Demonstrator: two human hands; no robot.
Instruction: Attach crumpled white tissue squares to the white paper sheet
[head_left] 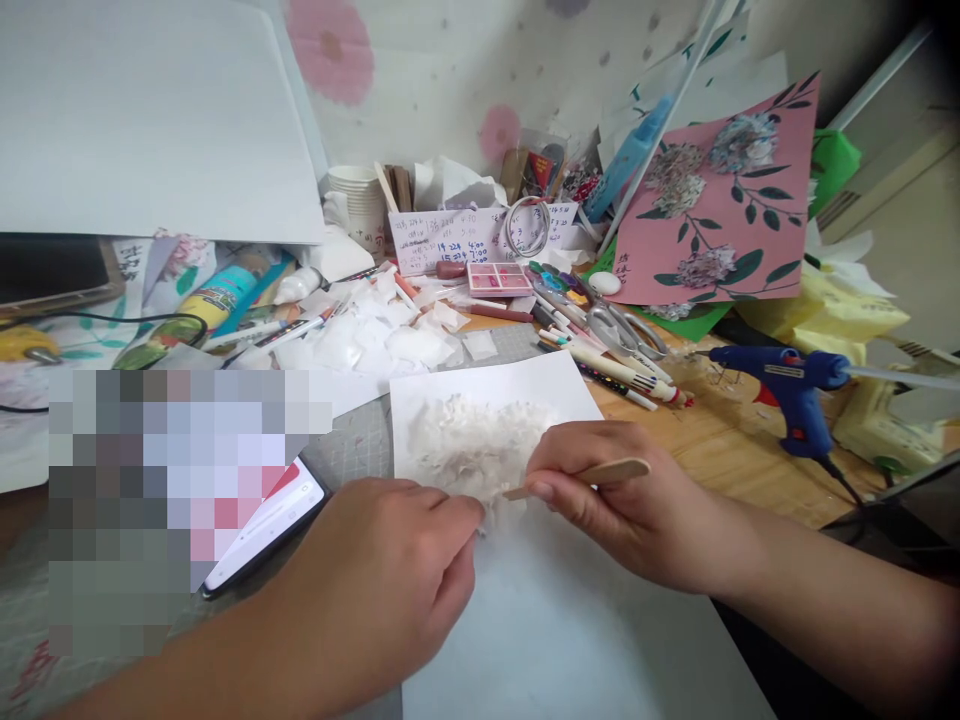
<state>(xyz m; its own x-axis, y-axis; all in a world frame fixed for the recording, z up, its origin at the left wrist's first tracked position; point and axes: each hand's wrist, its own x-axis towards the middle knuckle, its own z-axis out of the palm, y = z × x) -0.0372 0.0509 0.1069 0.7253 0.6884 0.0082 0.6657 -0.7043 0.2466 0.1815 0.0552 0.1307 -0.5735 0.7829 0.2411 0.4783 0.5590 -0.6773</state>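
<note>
At the centre of the cluttered counter (720,420), in the head view, a white sheet (525,600) is carrying a fluffy white paper pile (480,445). The left hand (382,590) is pinching the pile's near edge, grip clenched on the scraps. The right hand (622,500), at three o'clock of the pile, is grasping a wooden stick (585,477) pointing toward it. Pressing lightly with the stick's tip while steadying the edge should probably stop scraps scattering. A blue glue gun (787,385) is lying at two o'clock, a phone (270,535) at nine.
</note>
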